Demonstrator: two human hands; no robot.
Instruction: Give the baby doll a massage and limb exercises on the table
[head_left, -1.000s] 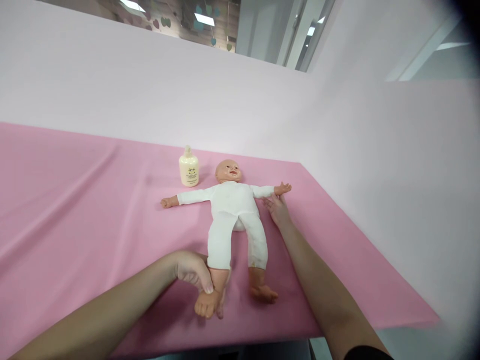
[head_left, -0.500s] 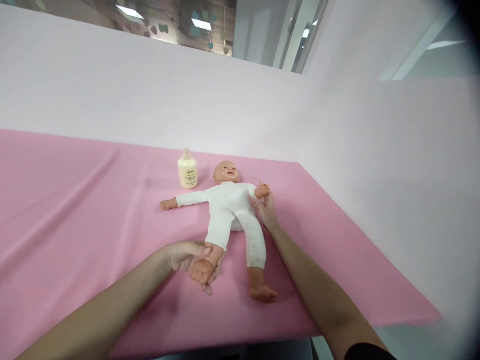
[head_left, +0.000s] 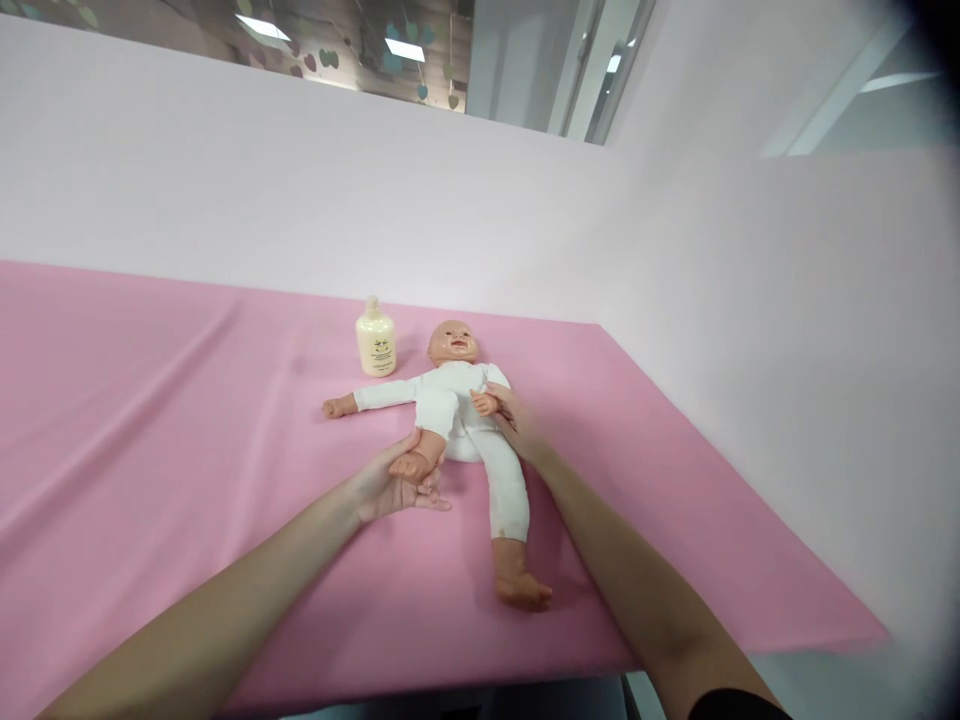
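A baby doll (head_left: 501, 480) with a white cloth body lies on its back, head away from me. My left hand (head_left: 401, 485) grips its lower leg at the ankle, on the left side of the view; that leg is raised and bent toward the belly. The doll's other leg lies stretched out on the cloth. My right hand (head_left: 516, 418) is closed around the doll's arm near the wrist and holds it bent across the body. The doll's other arm reaches out to the left. Some of my right fingers are hidden behind the doll's arm.
A cream-coloured bottle (head_left: 376, 345) with a printed label stands left of the doll's head. Pink cloth (head_left: 187, 430) covers the table, with creases on the left. A white wall (head_left: 300, 190) rises behind, and another stands to the right. Above is a window or mirror (head_left: 360, 50).
My left hand has pushed the doll's leg up and away from me, bending it. My right hand has brought the doll's arm inward over its body. The bottle has stayed put.
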